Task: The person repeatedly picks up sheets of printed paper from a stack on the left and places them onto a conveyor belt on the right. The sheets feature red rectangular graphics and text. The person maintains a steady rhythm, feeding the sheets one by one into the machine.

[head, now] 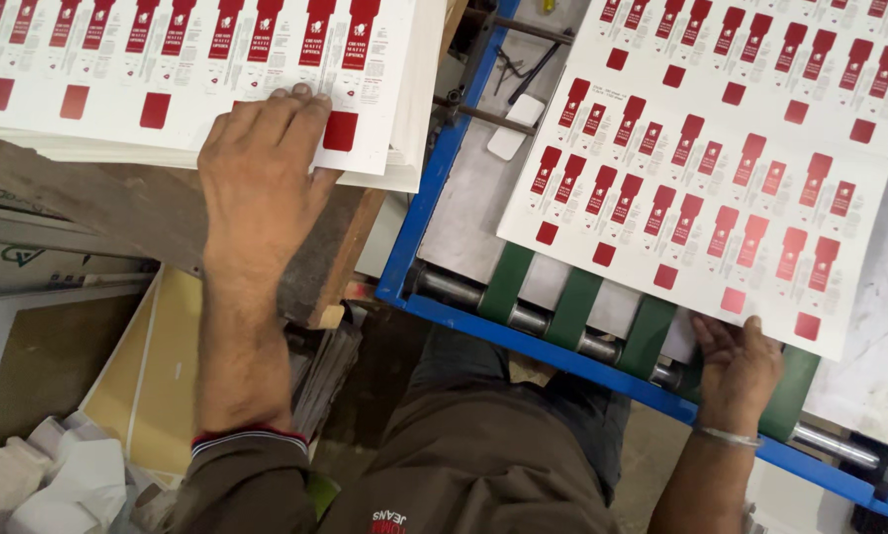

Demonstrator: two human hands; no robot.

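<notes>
Resting left hand (261, 168) on sheet stack (196, 79), right hand (736, 371) gripping printed sheet (721, 168).

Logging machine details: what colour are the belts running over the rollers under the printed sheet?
Green belts, on a blue-framed machine; seen in the head view.

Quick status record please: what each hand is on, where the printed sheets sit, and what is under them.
left hand: flat on the top sheet of the stack of printed sheets, fingers spread
right hand: at the near edge of the single printed sheet, fingers under it
stack support: worn wooden board
single sheet support: green belts over metal rollers in a blue frame
sheet print: rows of red and white carton blanks
floor left: cardboard pieces, white scraps
</notes>
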